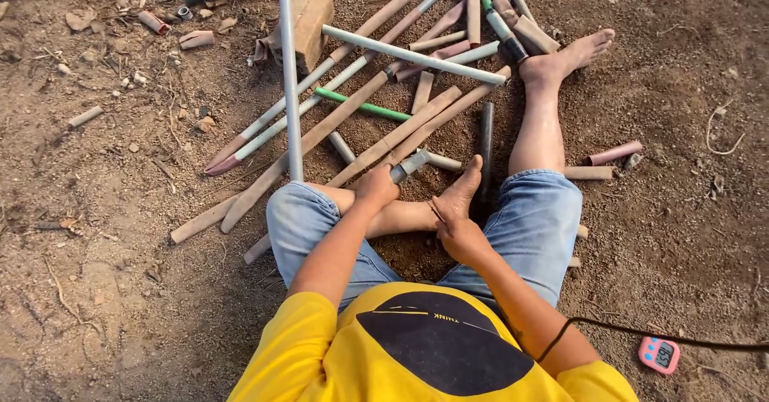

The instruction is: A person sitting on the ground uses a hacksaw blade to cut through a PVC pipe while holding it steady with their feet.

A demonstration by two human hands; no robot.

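Two fingers (383, 179) around grey pipe (410, 165)

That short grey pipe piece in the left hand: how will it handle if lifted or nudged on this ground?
The grey pipe piece looks rigid and hollow, so probably stiff and light. Being round, it could roll, though the rough dirt likely stops it. The left hand wraps one end, so grip seems easy.

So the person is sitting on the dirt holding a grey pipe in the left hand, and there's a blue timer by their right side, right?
Almost. The timer is pink, not blue; the head view shows it on the dirt by the person's right side. The rest holds: the person sits on the dirt and the left hand has its grip on a short grey pipe.
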